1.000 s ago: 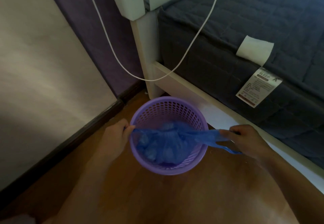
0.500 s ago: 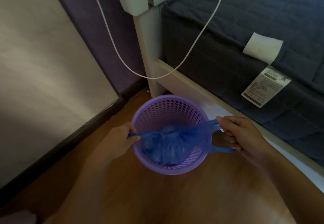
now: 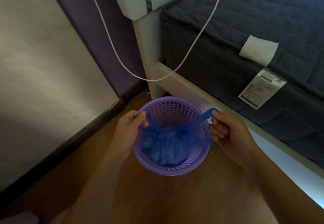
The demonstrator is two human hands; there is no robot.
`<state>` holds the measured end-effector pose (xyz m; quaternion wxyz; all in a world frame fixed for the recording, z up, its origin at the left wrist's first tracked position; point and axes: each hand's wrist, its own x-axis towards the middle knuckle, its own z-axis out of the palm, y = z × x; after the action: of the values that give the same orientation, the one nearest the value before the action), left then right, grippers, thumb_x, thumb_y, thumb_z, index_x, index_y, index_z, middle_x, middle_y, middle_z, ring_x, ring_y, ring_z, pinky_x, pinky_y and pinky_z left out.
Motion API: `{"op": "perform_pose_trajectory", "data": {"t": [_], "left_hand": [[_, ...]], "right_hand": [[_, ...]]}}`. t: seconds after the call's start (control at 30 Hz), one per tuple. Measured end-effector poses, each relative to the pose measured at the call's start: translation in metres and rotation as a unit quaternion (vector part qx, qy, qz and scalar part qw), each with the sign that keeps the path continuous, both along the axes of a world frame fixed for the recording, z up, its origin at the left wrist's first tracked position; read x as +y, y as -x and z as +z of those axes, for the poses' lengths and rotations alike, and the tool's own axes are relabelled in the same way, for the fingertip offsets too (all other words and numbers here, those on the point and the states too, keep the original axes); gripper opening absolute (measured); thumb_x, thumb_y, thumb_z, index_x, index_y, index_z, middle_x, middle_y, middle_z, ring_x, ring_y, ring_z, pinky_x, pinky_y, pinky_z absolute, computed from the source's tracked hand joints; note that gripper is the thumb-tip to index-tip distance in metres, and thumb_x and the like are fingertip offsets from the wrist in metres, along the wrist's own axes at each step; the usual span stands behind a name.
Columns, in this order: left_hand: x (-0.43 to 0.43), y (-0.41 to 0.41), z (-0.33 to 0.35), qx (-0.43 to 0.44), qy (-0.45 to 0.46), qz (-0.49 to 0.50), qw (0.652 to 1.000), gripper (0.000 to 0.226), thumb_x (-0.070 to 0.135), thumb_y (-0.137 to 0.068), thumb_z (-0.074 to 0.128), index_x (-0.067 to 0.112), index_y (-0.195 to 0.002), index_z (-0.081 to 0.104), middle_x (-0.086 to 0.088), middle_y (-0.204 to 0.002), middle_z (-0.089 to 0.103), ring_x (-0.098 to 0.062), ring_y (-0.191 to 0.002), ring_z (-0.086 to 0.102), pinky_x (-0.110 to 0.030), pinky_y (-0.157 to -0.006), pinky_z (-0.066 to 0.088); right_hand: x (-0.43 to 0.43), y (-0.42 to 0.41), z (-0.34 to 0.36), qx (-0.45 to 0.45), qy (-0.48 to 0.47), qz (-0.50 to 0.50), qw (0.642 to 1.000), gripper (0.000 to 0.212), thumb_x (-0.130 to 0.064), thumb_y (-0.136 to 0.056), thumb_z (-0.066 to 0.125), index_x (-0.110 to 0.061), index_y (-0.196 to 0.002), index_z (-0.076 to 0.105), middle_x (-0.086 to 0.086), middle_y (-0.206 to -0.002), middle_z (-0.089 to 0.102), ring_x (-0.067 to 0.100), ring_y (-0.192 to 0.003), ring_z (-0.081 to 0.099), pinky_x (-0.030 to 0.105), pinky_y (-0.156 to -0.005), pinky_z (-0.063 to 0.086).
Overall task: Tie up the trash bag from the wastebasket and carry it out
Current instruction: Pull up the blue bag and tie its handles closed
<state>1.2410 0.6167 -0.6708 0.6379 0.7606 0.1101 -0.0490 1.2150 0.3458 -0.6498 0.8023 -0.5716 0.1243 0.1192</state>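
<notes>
A purple perforated wastebasket (image 3: pixel 175 168) stands on the wooden floor beside the bed. Inside it sits a blue trash bag (image 3: pixel 164 146), its mouth gathered into a bunch at the middle. My left hand (image 3: pixel 129 127) pinches the bag's left handle strip over the basket's left rim. My right hand (image 3: pixel 228 131) grips the right handle strip over the right rim. Both strips are pulled taut outward and upward from the gathered middle.
A bed with a dark grey mattress (image 3: pixel 254 39) and white frame (image 3: pixel 184 85) runs along the right. A white cable (image 3: pixel 175 69) hangs from the bed down past the bedpost. The wall (image 3: pixel 43 66) and dark baseboard (image 3: pixel 73 139) close the left side.
Both hands have moved closer together and lifted the handles. The bag's mouth has gathered from a wide stretched band into a tight bunch at the centre.
</notes>
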Motion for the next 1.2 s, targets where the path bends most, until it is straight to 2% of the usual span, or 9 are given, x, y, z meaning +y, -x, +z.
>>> {"op": "perform_pose_trajectory", "data": {"t": [0.1, 0.23, 0.4, 0.53, 0.6, 0.73, 0.83, 1.07, 1.2], "left_hand": [[-0.009, 0.002, 0.008, 0.031, 0.124, 0.031, 0.991, 0.031, 0.020, -0.100, 0.052, 0.013, -0.071, 0.060, 0.001, -0.057, 0.047, -0.016, -0.058, 0.045, -0.035, -0.068, 0.042], [-0.024, 0.005, 0.021, 0.038, 0.222, 0.064, 0.972, 0.040, 0.020, -0.101, 0.048, 0.023, -0.063, 0.061, 0.005, -0.055, 0.034, -0.010, -0.049, 0.030, -0.024, -0.049, 0.028], [-0.040, 0.004, 0.045, -0.011, 0.209, 0.135, 0.969, 0.033, 0.019, -0.102, 0.045, 0.017, -0.070, 0.052, 0.004, -0.051, 0.035, -0.008, -0.042, 0.028, -0.020, -0.040, 0.023], [-0.057, 0.010, 0.095, 0.010, 0.118, 0.169, 0.979, 0.037, 0.024, -0.099, 0.052, 0.028, -0.063, 0.057, 0.006, -0.053, 0.042, -0.014, -0.048, 0.036, -0.025, -0.047, 0.029], [-0.063, 0.017, 0.142, 0.036, 0.106, 0.181, 0.977, 0.031, 0.030, -0.095, 0.057, 0.032, -0.064, 0.060, 0.005, -0.059, 0.047, -0.016, -0.055, 0.043, -0.027, -0.053, 0.034], [-0.062, 0.031, 0.252, 0.057, 0.112, 0.139, 0.982, 0.024, 0.026, -0.099, 0.052, 0.005, -0.087, 0.051, -0.004, -0.070, 0.047, -0.018, -0.062, 0.046, -0.034, -0.060, 0.040], [-0.062, 0.042, 0.333, 0.098, 0.094, 0.170, 0.976, 0.017, 0.030, -0.096, 0.057, 0.017, -0.085, 0.060, -0.005, -0.078, 0.056, -0.028, -0.082, 0.055, -0.047, -0.077, 0.047], [-0.066, 0.075, 0.552, 0.050, 0.109, 0.125, 0.985, 0.014, 0.019, -0.099, 0.055, 0.012, -0.086, 0.054, 0.001, -0.058, 0.048, -0.009, -0.051, 0.045, -0.019, -0.049, 0.040], [-0.058, 0.100, 0.634, 0.046, 0.124, 0.132, 0.982, 0.017, 0.017, -0.098, 0.056, 0.008, -0.083, 0.055, -0.003, -0.060, 0.050, -0.012, -0.053, 0.046, -0.020, -0.050, 0.042]], "right_hand": [[0.011, -0.001, 0.003, -0.017, -0.046, -0.029, 0.998, 0.035, -0.016, -0.098, 0.048, -0.008, -0.064, 0.049, 0.003, -0.050, 0.033, 0.016, -0.049, 0.033, 0.029, -0.050, 0.036], [0.025, -0.004, 0.009, -0.048, -0.059, -0.038, 0.996, 0.033, -0.017, -0.100, 0.048, -0.010, -0.068, 0.056, 0.004, -0.051, 0.033, 0.017, -0.044, 0.028, 0.033, -0.044, 0.020], [0.040, -0.009, 0.036, -0.095, -0.011, -0.023, 0.995, 0.022, -0.025, -0.093, 0.056, -0.010, -0.084, 0.068, 0.001, -0.051, 0.040, 0.013, -0.042, 0.033, 0.022, -0.039, 0.028], [0.054, -0.010, 0.087, -0.131, 0.112, -0.034, 0.984, 0.027, -0.027, -0.090, 0.065, -0.003, -0.078, 0.064, 0.000, -0.049, 0.043, 0.010, -0.043, 0.039, 0.021, -0.042, 0.034], [0.063, -0.008, 0.125, -0.136, 0.142, -0.048, 0.979, 0.039, -0.028, -0.091, 0.065, 0.005, -0.075, 0.054, 0.005, -0.053, 0.040, 0.012, -0.048, 0.038, 0.022, -0.045, 0.034], [0.073, 0.001, 0.227, -0.124, 0.168, -0.043, 0.977, 0.047, -0.042, -0.084, 0.059, 0.002, -0.072, 0.048, 0.013, -0.057, 0.036, 0.017, -0.053, 0.039, 0.029, -0.052, 0.036], [0.071, 0.007, 0.318, -0.110, 0.185, -0.046, 0.975, 0.037, -0.022, -0.093, 0.062, -0.018, -0.060, 0.045, -0.002, -0.054, 0.035, 0.014, -0.053, 0.038, 0.029, -0.053, 0.035], [0.066, 0.023, 0.531, -0.137, 0.185, -0.038, 0.972, 0.047, -0.007, -0.093, 0.060, -0.029, -0.054, 0.046, -0.008, -0.051, 0.039, 0.005, -0.051, 0.040, 0.020, -0.053, 0.039], [0.066, 0.043, 0.616, -0.151, 0.163, -0.025, 0.975, 0.035, -0.004, -0.093, 0.059, -0.008, -0.062, 0.046, -0.001, -0.054, 0.039, 0.004, -0.049, 0.039, 0.017, -0.050, 0.038]]}}
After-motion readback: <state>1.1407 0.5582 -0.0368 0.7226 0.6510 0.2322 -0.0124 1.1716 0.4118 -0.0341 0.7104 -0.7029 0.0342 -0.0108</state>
